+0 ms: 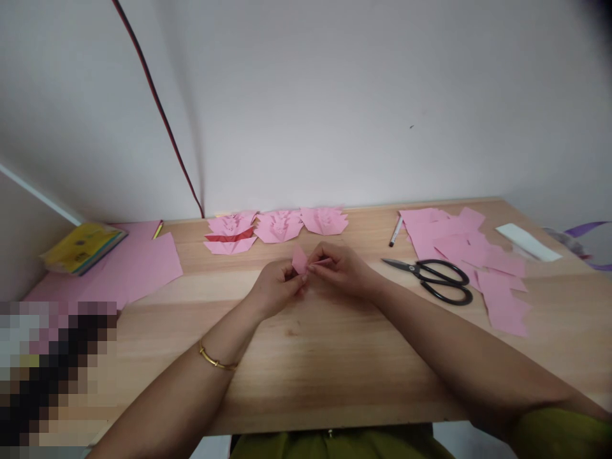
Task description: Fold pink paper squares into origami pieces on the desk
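Note:
A small folded piece of pink paper (299,260) is held up between both hands over the middle of the wooden table. My left hand (280,285) pinches its left and lower part between thumb and fingers. Closed on its right side is my right hand (342,266), and a pink flap pokes out between those fingers. The fingers hide part of the folds. Just beyond the hands, along the wall, lie stacks of folded pink paper shapes (278,227), with one red strip (229,236) among the left ones.
Black-handled scissors (442,280) lie right of my right hand, beside a pen (395,231) and cut pink scraps (502,299). A white strip (528,242) is farther right. At left, a yellow packet (83,245) rests on pink sheets (153,268). A cable (157,95) runs down the wall.

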The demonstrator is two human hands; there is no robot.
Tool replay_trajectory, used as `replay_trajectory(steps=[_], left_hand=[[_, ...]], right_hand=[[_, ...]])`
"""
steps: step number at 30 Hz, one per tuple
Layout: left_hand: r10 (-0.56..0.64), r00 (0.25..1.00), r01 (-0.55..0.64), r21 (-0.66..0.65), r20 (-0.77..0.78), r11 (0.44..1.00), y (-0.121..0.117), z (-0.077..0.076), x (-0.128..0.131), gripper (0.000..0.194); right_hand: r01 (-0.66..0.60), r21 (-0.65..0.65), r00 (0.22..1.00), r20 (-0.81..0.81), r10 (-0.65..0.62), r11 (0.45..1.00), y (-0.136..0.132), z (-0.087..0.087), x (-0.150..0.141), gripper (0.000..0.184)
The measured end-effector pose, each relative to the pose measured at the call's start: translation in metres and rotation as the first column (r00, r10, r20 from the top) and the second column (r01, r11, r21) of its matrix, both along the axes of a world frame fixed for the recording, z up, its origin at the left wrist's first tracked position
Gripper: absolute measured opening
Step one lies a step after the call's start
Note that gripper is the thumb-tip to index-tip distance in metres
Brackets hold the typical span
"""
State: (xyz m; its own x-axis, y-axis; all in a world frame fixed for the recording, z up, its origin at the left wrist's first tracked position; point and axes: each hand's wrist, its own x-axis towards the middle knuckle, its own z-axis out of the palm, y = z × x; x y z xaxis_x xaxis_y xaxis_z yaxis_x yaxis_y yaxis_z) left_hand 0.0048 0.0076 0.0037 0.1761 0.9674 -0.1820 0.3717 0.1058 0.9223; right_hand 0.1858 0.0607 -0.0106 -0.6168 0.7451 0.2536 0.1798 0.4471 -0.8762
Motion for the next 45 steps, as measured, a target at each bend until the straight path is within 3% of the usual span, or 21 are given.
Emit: replay_trajectory(steps=[8, 12, 17, 20, 45], left_hand=[[-0.014, 1.0, 0.014, 0.0, 0.014, 1.0, -0.0004, -0.0008, 0.0005, 0.018], [0.039, 0.999, -0.04, 0.051, 0.018, 0.998, -0.0017, -0.0004, 0.0041, 0.017], [0.19, 0.964, -0.19, -0.019, 0.184, 0.982, -0.0016, -0.0039, 0.0078, 0.017], [0.169, 0.952, -0.163, -0.045, 0.254, 0.986, -0.0003, -0.0043, 0.0063, 0.019], [0.121, 0.989, -0.118, -0.044, 0.089, 0.992, -0.0023, 0.0027, 0.0058, 0.023]], right_hand=[[-0.034, -0.025, 0.999, -0.02, 0.033, 0.999, 0.0003, 0.0011, -0.0001, 0.012], [-0.006, -0.004, 1.0, 0.005, 0.006, 1.0, -0.003, 0.0062, -0.002, 0.009], [0.077, 0.018, 0.997, -0.032, -0.076, 0.997, -0.0055, 0.0083, -0.0057, 0.009], [0.132, 0.037, 0.991, -0.04, -0.13, 0.991, -0.0036, 0.0058, -0.0057, 0.009], [0.046, 0.028, 0.999, -0.001, -0.046, 0.999, 0.0, -0.0009, -0.0038, 0.006]])
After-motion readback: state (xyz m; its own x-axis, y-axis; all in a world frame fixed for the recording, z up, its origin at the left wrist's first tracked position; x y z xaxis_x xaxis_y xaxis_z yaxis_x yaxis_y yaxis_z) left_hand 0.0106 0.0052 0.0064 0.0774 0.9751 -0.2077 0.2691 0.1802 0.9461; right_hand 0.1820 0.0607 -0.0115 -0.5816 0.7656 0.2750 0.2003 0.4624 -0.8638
